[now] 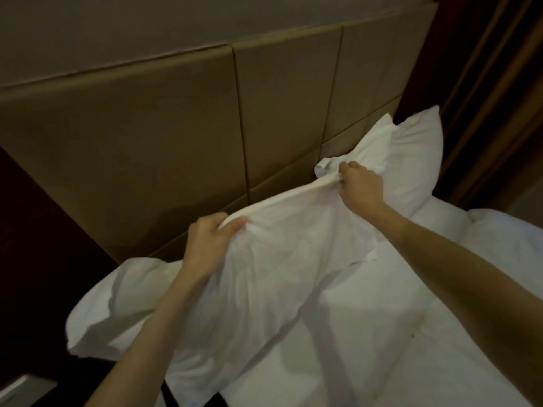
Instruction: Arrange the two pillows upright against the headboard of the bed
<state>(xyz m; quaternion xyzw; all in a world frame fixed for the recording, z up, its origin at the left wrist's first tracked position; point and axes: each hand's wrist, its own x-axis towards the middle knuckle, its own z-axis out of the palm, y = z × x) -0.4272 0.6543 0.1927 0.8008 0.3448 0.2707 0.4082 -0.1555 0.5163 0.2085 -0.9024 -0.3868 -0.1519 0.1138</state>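
A white pillow [288,248] is held up in front of the tan panelled headboard [164,142], its top edge stretched between my hands. My left hand [211,239] pinches the left end of that edge. At the right end, my right hand [360,189] is closed on the bunched fabric. A second white pillow [414,160] leans upright against the headboard's right end, partly hidden behind my right hand and the held pillow.
White bedding [382,333] covers the mattress below and to the right. A rumpled white fold [111,304] lies at the left edge of the bed. Dark wall panelling [44,245] stands left, and a dark wooden frame [493,98] stands at the right.
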